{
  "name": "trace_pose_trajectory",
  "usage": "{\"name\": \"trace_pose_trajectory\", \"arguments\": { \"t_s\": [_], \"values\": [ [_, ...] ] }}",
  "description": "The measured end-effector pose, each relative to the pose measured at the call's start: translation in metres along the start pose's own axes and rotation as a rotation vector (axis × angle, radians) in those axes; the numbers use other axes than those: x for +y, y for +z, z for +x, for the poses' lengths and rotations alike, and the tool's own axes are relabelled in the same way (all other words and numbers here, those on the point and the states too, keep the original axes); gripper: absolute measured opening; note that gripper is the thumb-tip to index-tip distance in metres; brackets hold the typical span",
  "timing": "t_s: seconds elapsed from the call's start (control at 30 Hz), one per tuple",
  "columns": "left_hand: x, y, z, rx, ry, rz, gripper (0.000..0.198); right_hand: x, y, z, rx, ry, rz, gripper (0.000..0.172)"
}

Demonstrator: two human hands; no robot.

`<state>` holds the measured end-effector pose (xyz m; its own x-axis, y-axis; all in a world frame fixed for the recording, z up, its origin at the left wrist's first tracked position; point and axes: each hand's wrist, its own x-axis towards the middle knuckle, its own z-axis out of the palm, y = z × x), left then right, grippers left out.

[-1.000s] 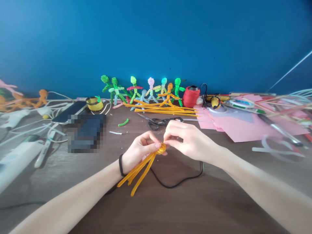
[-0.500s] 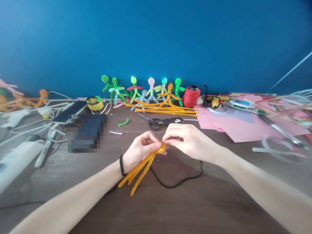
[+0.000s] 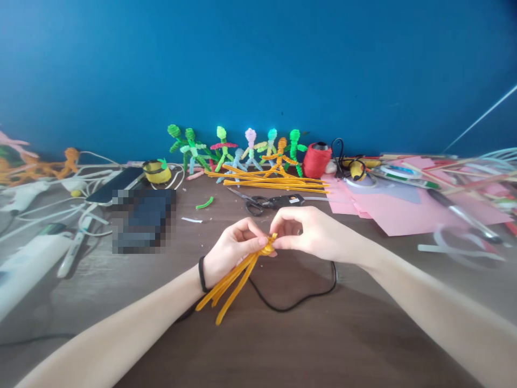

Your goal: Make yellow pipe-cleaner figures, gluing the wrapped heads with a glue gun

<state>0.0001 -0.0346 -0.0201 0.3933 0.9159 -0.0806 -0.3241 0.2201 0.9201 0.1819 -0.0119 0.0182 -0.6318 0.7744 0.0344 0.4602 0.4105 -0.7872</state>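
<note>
Several orange-yellow pipe cleaners (image 3: 238, 277) come together in a small coiled end. My left hand (image 3: 232, 250), with a black band at the wrist, pinches them just below the coil, and their loose ends fan out toward the lower left. My right hand (image 3: 301, 234) touches the coil from the right, its thumb and fingertips closed around it. A short end of pipe cleaner sticks up between the two hands. Beyond my hands lie scissors (image 3: 255, 205) and a black glue gun (image 3: 286, 201).
Pipe-cleaner figures (image 3: 250, 141) stand along the blue wall, behind loose orange pipe cleaners (image 3: 278, 185). A red spool (image 3: 317, 160) and pink paper (image 3: 398, 213) are at the right. Phones (image 3: 117, 186), cables and a yellow tape roll (image 3: 157, 172) lie left. A black cord (image 3: 291, 308) runs below my hands.
My right fingers have shifted slightly at the coil, and a short upright pipe-cleaner end now shows there. My left hand has stayed in place.
</note>
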Motion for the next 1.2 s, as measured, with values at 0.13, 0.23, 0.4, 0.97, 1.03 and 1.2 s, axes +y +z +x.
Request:
{"name": "trace_pose_trajectory", "arguments": {
  "t_s": [0.13,0.23,0.4,0.97,1.03,1.2],
  "values": [
    [-0.001,-0.001,0.0,0.01,0.002,0.001,0.019,0.002,0.006,0.001,0.036,0.019,0.032,0.014],
    [-0.001,-0.001,0.0,0.02,-0.005,-0.005,0.02,0.001,0.006,0.001,0.03,0.004,0.041,0.017],
    [0.0,-0.003,0.002,0.061,-0.036,-0.028,0.022,0.015,-0.013,0.006,0.115,0.144,-0.075,0.032],
    [-0.005,-0.01,0.004,0.071,-0.019,-0.045,0.019,0.062,-0.022,0.017,0.181,0.492,-0.318,0.039],
    [-0.004,-0.009,0.004,0.071,-0.02,-0.046,0.019,0.066,-0.023,0.018,0.193,0.482,-0.16,0.038],
    [-0.004,-0.009,0.004,0.075,-0.019,-0.044,0.02,0.071,-0.029,0.016,0.192,0.364,0.463,0.027]
  ]
}}
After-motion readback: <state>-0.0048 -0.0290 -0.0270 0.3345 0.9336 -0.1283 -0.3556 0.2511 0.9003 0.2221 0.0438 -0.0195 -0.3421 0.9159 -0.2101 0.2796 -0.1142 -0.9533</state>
